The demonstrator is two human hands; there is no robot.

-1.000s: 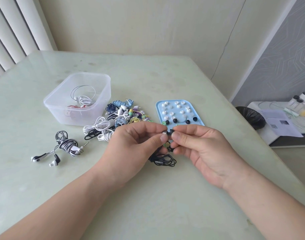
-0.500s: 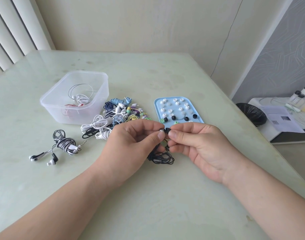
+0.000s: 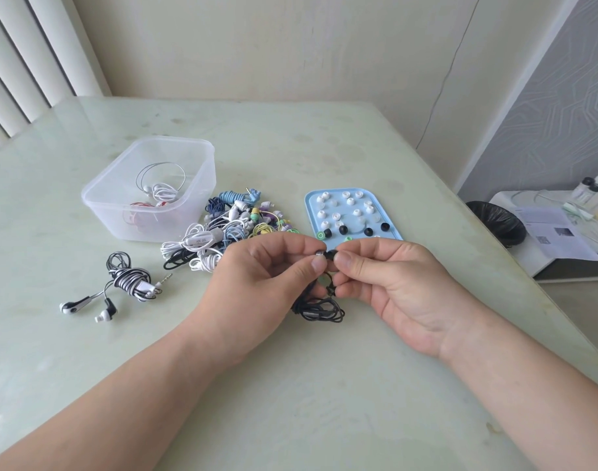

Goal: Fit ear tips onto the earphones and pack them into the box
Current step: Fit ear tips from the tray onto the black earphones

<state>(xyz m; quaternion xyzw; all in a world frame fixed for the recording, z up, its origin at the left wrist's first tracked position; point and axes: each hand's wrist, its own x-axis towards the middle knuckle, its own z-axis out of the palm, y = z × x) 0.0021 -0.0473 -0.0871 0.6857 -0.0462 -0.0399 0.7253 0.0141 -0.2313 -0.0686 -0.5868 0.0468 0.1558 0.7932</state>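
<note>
Earphone bud (image 3: 319, 254) pinched by the left hand (image 3: 256, 280) touches a black ear tip (image 3: 330, 255) pinched by the right hand (image 3: 402, 283).

Bright, even daylight fills the scene. It is soft rather than harsh, and brightest at the left, where the vertical blinds (image 3: 25, 62) glow pale. The glossy tabletop (image 3: 324, 402) carries a milky sheen along its far-left stretch and a small white glare patch at the near-left edge. Shadows are faint and blurred: a thin grey one under the left hand (image 3: 256, 283) and right hand (image 3: 402, 287), another beside the clear box (image 3: 127, 226). Focus is crisp in the middle; the far-right corner looks slightly softer. Wide-angle distortion is plain — the blinds lean, the wall lines tilt outward, and the forearms swell toward the near edge.
</note>
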